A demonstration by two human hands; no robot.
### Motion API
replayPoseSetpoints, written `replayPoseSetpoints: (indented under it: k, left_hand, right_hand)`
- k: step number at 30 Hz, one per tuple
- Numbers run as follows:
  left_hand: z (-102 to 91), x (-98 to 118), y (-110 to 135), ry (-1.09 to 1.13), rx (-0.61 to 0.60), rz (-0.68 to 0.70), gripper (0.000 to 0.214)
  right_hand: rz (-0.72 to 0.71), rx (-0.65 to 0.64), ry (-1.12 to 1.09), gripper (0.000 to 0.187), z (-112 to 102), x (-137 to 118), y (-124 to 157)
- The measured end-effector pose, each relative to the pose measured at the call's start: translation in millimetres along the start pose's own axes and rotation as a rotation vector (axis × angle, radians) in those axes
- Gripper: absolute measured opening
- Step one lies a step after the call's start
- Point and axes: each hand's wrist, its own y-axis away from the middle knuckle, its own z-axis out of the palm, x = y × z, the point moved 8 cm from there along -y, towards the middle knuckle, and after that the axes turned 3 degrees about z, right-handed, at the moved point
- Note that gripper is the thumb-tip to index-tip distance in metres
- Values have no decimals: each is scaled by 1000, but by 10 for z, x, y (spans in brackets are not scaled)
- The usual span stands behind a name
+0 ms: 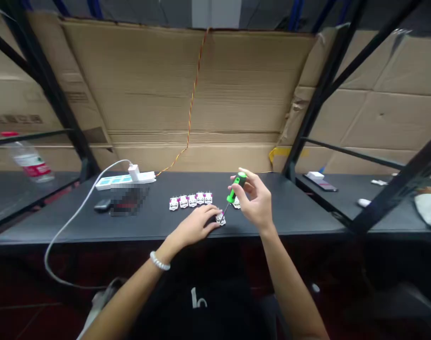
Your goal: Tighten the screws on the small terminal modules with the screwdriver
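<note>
My right hand (254,196) grips a green and black screwdriver (236,187), its thin shaft slanting down to the left. The tip meets a small white and purple plastic part (220,218) near the table's front edge. Thumb and fingers of my left hand (198,222) pinch that part from its left side. Another similar white part (237,203) lies just behind the screwdriver, partly hidden by my right hand. Further left, a row of several matching white and purple parts (192,200) rests on the dark table (151,226).
At the back left lies a white power strip (144,177) with a plugged-in charger (133,172); its white cable (64,226) hangs over the front edge. A dark object (102,205) sits nearby. Black metal posts (309,94) stand at both sides, with cardboard (187,89) behind.
</note>
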Motion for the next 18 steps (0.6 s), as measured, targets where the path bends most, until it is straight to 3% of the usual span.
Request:
replayPoseSetpoints:
  k: [18]
  left_hand:
    - [-6, -14, 0, 15, 26, 22, 32]
  right_hand:
    - [-40, -19, 35, 46, 65, 1, 20]
